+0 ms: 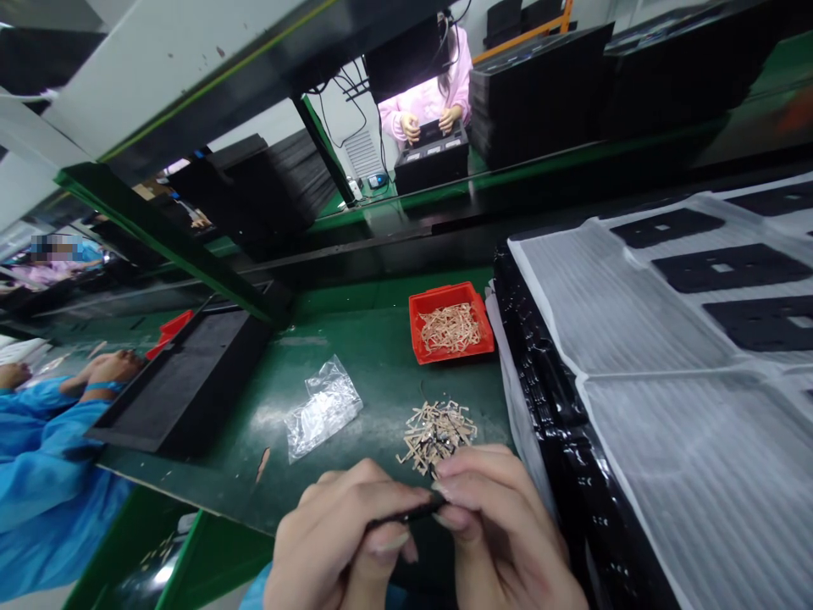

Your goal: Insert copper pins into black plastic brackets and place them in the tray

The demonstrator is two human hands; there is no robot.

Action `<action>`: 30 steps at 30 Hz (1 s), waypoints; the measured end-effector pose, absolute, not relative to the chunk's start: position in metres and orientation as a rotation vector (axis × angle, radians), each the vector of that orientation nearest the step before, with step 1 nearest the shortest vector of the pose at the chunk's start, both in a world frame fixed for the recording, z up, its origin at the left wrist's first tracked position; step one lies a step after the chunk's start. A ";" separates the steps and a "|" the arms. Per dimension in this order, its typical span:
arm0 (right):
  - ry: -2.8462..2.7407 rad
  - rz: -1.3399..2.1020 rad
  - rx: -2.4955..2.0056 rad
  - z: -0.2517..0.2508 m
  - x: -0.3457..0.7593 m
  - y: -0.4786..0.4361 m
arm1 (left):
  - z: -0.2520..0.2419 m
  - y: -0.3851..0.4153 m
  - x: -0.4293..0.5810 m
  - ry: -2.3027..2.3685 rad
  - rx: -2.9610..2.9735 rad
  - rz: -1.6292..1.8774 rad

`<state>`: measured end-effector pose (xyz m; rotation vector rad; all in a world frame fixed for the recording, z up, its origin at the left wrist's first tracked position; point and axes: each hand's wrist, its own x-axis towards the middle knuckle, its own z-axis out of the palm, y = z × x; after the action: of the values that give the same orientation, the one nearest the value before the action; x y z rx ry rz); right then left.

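A small, thin black part (pixel 416 512) is pinched between my two hands, close to the front of the bench. My left hand (pixel 343 534) grips its left end between thumb and forefinger. At its right end the fingertips of my right hand (pixel 501 525) close on it. Fingers cover most of the part, so its exact kind cannot be made out. Just beyond my fingers lies a loose pile of small tan and metallic strips (pixel 438 432). Behind that pile a red bin (pixel 451 359) holds many thin tan strips (pixel 450 328).
A clear plastic bag (pixel 323 407) lies left on the green bench (pixel 374 339). Black trays (pixel 539 415) stacked on the right carry white liner and flat black panels (pixel 730 267). A black box (pixel 184 373) stands left, near a co-worker's blue sleeve (pixel 51 466). Another person in pink (pixel 425 102) works opposite.
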<state>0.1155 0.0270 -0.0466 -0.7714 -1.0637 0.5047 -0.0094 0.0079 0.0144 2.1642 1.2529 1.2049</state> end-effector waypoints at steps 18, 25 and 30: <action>-1.331 0.694 -0.808 -0.072 0.129 0.027 | 0.002 0.013 -0.008 1.370 2.321 1.284; -1.188 0.688 -0.745 -0.065 0.119 0.030 | 0.006 0.014 -0.021 1.390 2.384 1.232; -1.213 0.746 -0.763 -0.062 0.118 0.032 | 0.005 0.013 -0.017 1.501 2.312 1.443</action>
<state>0.1181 0.0321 -0.0617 -0.7627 -1.2132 0.7457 -0.0166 0.0129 0.0049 2.3119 1.5015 1.4427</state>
